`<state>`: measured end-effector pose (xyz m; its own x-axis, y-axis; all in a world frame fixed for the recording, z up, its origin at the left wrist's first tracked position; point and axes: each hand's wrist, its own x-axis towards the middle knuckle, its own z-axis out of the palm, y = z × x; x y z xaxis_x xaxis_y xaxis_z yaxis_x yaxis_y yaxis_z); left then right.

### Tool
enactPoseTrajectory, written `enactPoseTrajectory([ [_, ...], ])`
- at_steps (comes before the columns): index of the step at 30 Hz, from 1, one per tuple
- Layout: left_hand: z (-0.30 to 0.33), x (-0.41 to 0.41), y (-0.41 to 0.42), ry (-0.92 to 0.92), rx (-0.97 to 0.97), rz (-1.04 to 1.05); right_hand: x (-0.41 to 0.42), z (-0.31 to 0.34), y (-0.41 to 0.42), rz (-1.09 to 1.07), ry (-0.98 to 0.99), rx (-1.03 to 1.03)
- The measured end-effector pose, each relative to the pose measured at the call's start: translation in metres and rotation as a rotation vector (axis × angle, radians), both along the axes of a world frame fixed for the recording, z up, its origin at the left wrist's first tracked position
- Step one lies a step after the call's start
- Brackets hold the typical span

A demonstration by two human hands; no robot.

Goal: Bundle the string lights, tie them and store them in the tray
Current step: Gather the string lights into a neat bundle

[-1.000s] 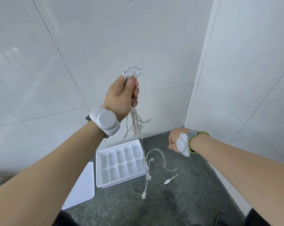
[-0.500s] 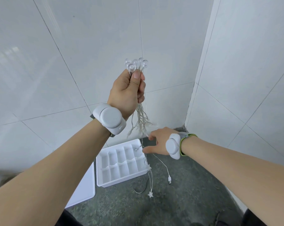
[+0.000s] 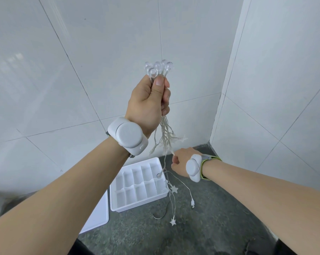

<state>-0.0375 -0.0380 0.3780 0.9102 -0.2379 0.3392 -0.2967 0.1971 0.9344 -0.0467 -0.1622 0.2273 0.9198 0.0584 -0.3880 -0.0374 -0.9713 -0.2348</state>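
Note:
My left hand (image 3: 149,102) is raised in front of the tiled wall and grips a bunch of string lights (image 3: 158,69); clear round bulbs stick up above the fist and thin wires hang below it. Lower down, my right hand (image 3: 181,162) pinches the hanging strand between fingertips. Loose wire with star-shaped lights (image 3: 173,189) and a USB plug (image 3: 192,203) dangles below it. The white compartment tray (image 3: 118,208) sits on the dark floor under the strands, with nothing in it.
A flat white lid (image 3: 98,216) lies left of the tray. A thin curved tie (image 3: 162,213) rests on the floor in front of the tray. White tiled walls meet in a corner at the right.
My left hand has lifted the bunch slightly higher. My right hand moved left from the floor corner to the hanging strand and closed on it; the dangling end swung.

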Motion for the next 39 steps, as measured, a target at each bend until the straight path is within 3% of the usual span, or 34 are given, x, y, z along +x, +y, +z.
enactPoseTrajectory([
  [8, -0.002, -0.003, -0.005, 0.0, 0.006, -0.015, -0.007, 0.004, 0.013, 0.081, 0.02, 0.133],
  [15, -0.001, -0.004, -0.004, -0.017, 0.003, -0.015, -0.008, -0.005, 0.012, 0.003, 0.059, 0.208],
  [22, -0.006, 0.009, 0.011, -0.068, 0.104, 0.067, 0.002, -0.001, 0.0, 0.039, 0.091, 0.017],
  [28, -0.023, 0.03, 0.037, -0.084, 0.246, 0.204, 0.006, 0.016, -0.016, -0.048, -0.126, 0.087],
  [35, -0.042, 0.045, 0.056, -0.046, 0.352, 0.264, 0.007, 0.05, -0.033, -0.025, -0.229, 0.175],
  [39, -0.046, 0.047, 0.058, -0.02, 0.377, 0.263, 0.006, 0.069, -0.041, -0.084, -0.316, 0.437],
])
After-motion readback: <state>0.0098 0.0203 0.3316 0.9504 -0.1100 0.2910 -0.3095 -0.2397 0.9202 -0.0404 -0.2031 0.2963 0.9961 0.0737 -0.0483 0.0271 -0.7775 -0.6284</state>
